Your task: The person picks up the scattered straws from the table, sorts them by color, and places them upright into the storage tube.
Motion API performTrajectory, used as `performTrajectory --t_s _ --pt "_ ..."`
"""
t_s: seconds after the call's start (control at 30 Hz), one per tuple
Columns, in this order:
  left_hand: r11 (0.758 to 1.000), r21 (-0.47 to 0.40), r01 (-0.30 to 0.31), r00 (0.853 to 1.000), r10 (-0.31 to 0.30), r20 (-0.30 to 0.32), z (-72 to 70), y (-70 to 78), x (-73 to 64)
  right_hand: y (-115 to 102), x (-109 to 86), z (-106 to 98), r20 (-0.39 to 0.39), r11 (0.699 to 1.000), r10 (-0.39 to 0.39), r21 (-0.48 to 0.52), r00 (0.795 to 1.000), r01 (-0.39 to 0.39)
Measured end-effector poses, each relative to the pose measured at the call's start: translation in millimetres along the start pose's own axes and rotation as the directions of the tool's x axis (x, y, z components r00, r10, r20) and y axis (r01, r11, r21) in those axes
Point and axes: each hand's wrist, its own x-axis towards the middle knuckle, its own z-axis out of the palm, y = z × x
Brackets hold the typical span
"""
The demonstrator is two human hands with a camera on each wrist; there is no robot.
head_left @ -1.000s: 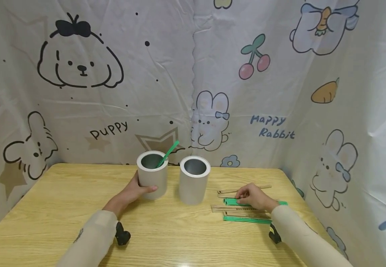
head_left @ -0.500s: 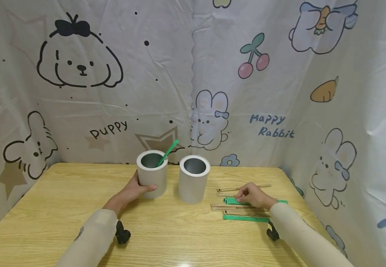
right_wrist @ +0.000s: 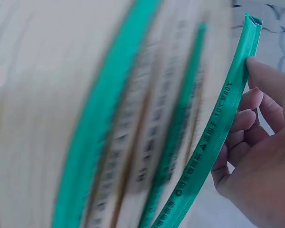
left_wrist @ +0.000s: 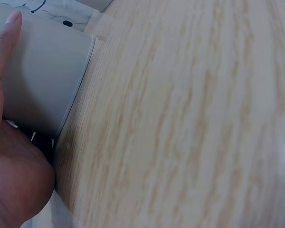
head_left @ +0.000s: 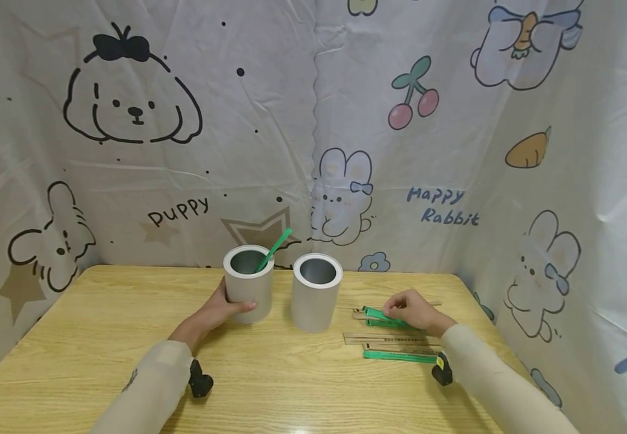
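My left hand (head_left: 213, 313) grips the left off-white canister (head_left: 248, 298), thumb across its front and the other fingers hidden behind. A green straw (head_left: 277, 246) leans out of this canister's opening. In the left wrist view, the thumb lies along the canister wall (left_wrist: 47, 71). On the right, my right hand (head_left: 413, 310) pinches one end of a green wrapped straw (right_wrist: 221, 114), printed with black text, between thumb and fingers. This straw is raised above the others in the right wrist view. Below it lie another green wrapped straw (head_left: 386, 323) and several brown-wrapped sticks (head_left: 389, 339).
A second off-white canister (head_left: 313, 304), its opening dark grey inside, stands just right of the first. One more green wrapped straw (head_left: 400, 355) lies nearest the front of the row. Behind the wooden table (head_left: 270, 386) hangs a printed cloth (head_left: 270, 150).
My right hand has risen slightly and moved back, lifting one green wrapped straw off the row and uncovering another green one beneath. The left hand and both canisters stay put.
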Motion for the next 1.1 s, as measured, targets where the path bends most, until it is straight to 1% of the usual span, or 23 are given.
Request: performTrajectory --t_s 0.17,0.27,0.37,0.47,0.57,0.6,0.67,0.7,0.73,0.77,0.8,0.87,0.93,1.0,1.03,1.07,1.1 --pt "1.000 0.003 -0.001 1.000 0.001 -0.004 -0.4 1.1 -1.1 -11.6 0.8 -6.8 -0.019 0.995 0.095 0.038 0.995 -0.094" --pt "1.000 0.003 -0.004 1.000 0.004 -0.002 -0.9 1.2 -1.5 -16.1 0.7 -12.0 -0.025 0.992 0.121 0.047 0.992 -0.119" --pt "1.000 0.000 -0.003 1.000 0.003 -0.002 -1.2 1.0 -2.0 -25.8 1.2 -20.4 -0.045 0.989 0.131 0.077 0.990 -0.127" --pt "1.000 -0.005 -0.001 1.000 0.001 -0.002 -1.4 0.8 -2.8 -45.9 4.6 -34.7 -0.063 0.988 0.093 0.130 0.994 -0.084" --pt "1.000 -0.007 -0.001 1.000 0.001 -0.001 -1.6 0.9 -3.5 -80.9 9.3 -51.9 -0.088 0.980 0.026 0.199 0.996 -0.008" --pt "1.000 -0.005 -0.001 1.000 0.001 -0.002 -1.6 1.2 -3.6 -94.8 11.4 -56.7 -0.100 0.973 0.003 0.232 0.995 0.020" --pt "1.000 -0.002 -0.003 1.000 0.003 -0.002 -1.8 1.5 -3.6 -125.8 16.0 -62.4 -0.143 0.946 -0.026 0.316 0.989 0.071" --pt "1.000 0.000 -0.004 1.000 0.004 -0.003 -2.0 1.8 -3.4 -142.1 18.7 -63.3 -0.165 0.924 -0.039 0.370 0.986 0.098" --pt "1.000 0.003 -0.004 1.000 0.004 -0.005 -2.2 2.0 -3.1 -157.6 22.3 -62.5 -0.185 0.895 -0.055 0.427 0.981 0.131" --pt "1.000 0.005 -0.005 1.000 0.005 -0.006 -2.3 2.1 -2.8 -173.2 26.1 -60.3 -0.206 0.858 -0.066 0.488 0.976 0.161" --pt "1.000 0.007 -0.007 1.000 0.007 -0.008 -2.5 2.1 -2.6 -188.7 29.8 -56.9 -0.224 0.808 -0.077 0.557 0.972 0.193" --pt "1.000 0.010 -0.008 1.000 0.008 -0.010 -2.6 2.0 -2.2 -218.0 38.2 -47.5 -0.246 0.693 -0.105 0.677 0.964 0.248" --pt "1.000 0.011 -0.008 1.000 0.008 -0.009 -2.4 1.9 -2.3 -242.8 47.6 -35.1 -0.260 0.568 -0.140 0.769 0.956 0.292" --pt "1.000 0.012 -0.008 1.000 0.008 -0.004 -1.8 1.4 -2.3 -264.0 56.5 -21.0 -0.267 0.451 -0.164 0.836 0.950 0.312" --pt "1.000 0.013 -0.009 1.000 0.009 -0.002 -1.4 1.2 -2.3 -272.8 61.6 -13.2 -0.271 0.399 -0.174 0.859 0.947 0.319" --pt "1.000 0.010 -0.013 1.000 0.013 -0.003 -0.9 1.0 -2.0 -280.6 66.5 -5.0 -0.279 0.355 -0.178 0.876 0.944 0.326" --pt "1.000 0.008 -0.018 1.000 0.018 0.000 -0.5 0.8 -1.7 -287.4 71.4 3.5 -0.285 0.318 -0.183 0.888 0.941 0.331"
